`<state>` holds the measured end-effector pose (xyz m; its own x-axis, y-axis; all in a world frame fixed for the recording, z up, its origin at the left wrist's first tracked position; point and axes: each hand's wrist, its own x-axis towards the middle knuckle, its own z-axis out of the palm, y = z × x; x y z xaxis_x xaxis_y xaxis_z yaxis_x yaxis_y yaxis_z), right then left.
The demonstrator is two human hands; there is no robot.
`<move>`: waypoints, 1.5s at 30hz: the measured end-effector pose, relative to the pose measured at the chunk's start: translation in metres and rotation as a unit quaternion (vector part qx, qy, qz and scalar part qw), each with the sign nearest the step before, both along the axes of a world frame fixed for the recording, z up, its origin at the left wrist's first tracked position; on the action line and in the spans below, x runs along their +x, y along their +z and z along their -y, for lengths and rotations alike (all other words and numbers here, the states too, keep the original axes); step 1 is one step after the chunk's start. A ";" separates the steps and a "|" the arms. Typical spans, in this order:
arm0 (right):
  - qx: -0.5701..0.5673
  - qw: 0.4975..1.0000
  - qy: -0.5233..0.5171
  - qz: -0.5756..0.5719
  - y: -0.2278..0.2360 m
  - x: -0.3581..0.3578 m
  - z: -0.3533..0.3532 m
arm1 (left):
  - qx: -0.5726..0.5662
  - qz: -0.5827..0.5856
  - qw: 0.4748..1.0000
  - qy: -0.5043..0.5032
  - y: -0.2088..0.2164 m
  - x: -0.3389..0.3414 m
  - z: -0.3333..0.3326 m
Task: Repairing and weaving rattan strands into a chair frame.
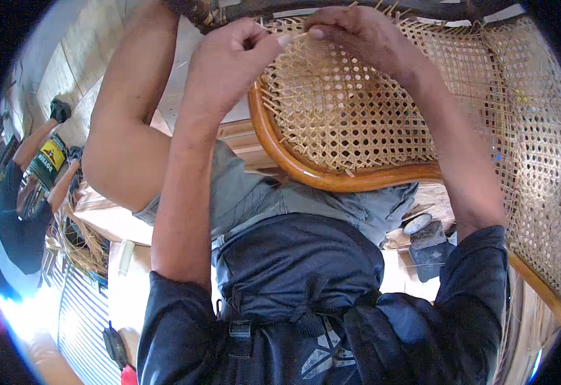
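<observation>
A woven cane panel [351, 115] with an open, holed pattern lies across my lap. Its curved, varnished wooden frame [306, 174] bends round the near left side, and loose cane ends stick out along the weave's edges. At the far left part of the panel, my left hand [226, 67] is closed, thumb against fingers, on a thin pale cane strand [299, 35]. Just to the right, my right hand [373, 45] pinches the same strand with its fingers bent over the weave. The strand runs between both hands' fingertips.
More cane weave [537, 141] curves down the right side. At the left are a person's dark-gloved hand [60, 110], a green-and-yellow can [48, 157], coiled cane strands [81, 240] and a pale cylinder [126, 257]. A dark block [429, 236] sits right of my lap.
</observation>
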<state>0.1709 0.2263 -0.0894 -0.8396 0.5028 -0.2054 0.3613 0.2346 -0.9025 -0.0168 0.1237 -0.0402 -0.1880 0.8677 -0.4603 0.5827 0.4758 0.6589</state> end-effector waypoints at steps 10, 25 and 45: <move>0.116 0.964 -0.030 0.238 -0.027 0.047 -0.029 | -0.112 -0.012 0.983 -0.144 -0.017 0.049 -0.059; 0.064 0.933 -0.094 0.342 0.022 0.035 -0.029 | -0.210 -0.137 0.949 -0.191 -0.008 0.079 -0.107; 0.260 0.916 0.008 0.306 -0.059 0.058 -0.032 | -0.042 -0.139 0.957 -0.250 -0.031 0.064 -0.070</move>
<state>0.2285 0.2588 -0.1483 -0.6554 0.6547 -0.3767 0.7548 0.5849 -0.2969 0.0475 0.1936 -0.0714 0.1160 0.8430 -0.5252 0.8990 0.1357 0.4164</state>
